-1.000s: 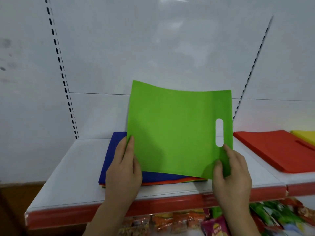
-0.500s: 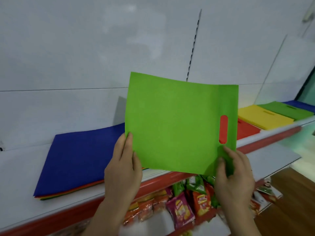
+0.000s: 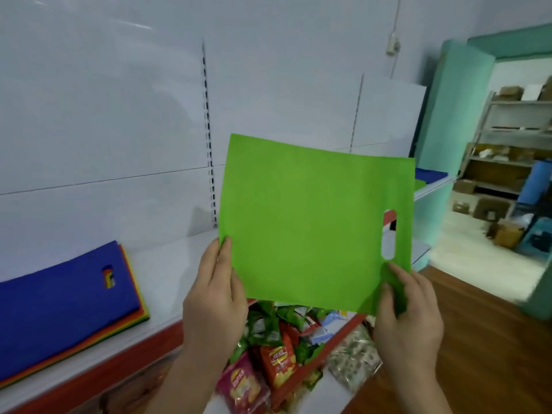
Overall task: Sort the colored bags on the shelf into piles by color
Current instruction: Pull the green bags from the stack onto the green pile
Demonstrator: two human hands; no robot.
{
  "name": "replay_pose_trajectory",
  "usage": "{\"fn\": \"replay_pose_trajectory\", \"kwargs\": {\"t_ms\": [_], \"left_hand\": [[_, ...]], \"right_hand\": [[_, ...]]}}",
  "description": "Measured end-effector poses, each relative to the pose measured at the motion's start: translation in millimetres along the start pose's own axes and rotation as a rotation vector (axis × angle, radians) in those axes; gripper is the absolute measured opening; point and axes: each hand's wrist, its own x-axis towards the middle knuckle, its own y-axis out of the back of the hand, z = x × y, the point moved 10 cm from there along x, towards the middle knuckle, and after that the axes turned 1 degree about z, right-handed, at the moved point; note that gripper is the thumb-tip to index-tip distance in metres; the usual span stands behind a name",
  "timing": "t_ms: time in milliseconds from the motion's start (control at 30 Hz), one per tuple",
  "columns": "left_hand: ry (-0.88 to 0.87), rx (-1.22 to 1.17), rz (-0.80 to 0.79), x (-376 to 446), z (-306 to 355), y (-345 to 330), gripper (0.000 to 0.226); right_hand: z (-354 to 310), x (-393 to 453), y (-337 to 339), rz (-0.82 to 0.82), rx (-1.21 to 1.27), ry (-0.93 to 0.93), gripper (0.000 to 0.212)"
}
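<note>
While it is held upright in the air in front of the shelf (image 3: 167, 282), the green bag (image 3: 310, 228) faces the camera flat, its slot handle (image 3: 389, 234) cut near the right edge. Left hand (image 3: 213, 300): grips the bag's lower left corner, fingers laid up along the near face; the thumb is hidden behind the fabric. Right hand (image 3: 406, 321): pinches the lower right corner just under the slot, thumb on the near face, the fabric creased between thumb and fingers. Stack of mixed bags (image 3: 65, 312): lies flat at the left end of the white shelf, reaching close to its red front edge, a blue bag on top, with red, orange, yellow and green edges showing beneath and through its handle slot. Sorted piles: a blue pile (image 3: 430, 174) and a sliver of a green pile (image 3: 419, 184) show at the far right end of the shelf, mostly hidden behind the held bag. Snack packets (image 3: 268, 357): red, green and magenta, crowded on the lower shelf below the hands. Beyond the right end: a wooden floor (image 3: 484, 348) and a doorway to a storeroom with metal racks and cartons (image 3: 507, 138).
</note>
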Motion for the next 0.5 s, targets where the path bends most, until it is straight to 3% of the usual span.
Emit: {"fn": "replay_pose_trajectory", "kwargs": {"t_ms": [267, 500], "left_hand": [[-0.018, -0.049, -0.173, -14, 96, -113, 0.053], [-0.053, -0.174, -0.313, -12, 153, -208, 0.053]], "right_hand": [[107, 41, 74, 0.091, -0.121, -0.076, 0.037], [178, 78, 100, 0.154, -0.181, -0.123, 0.038]]}}
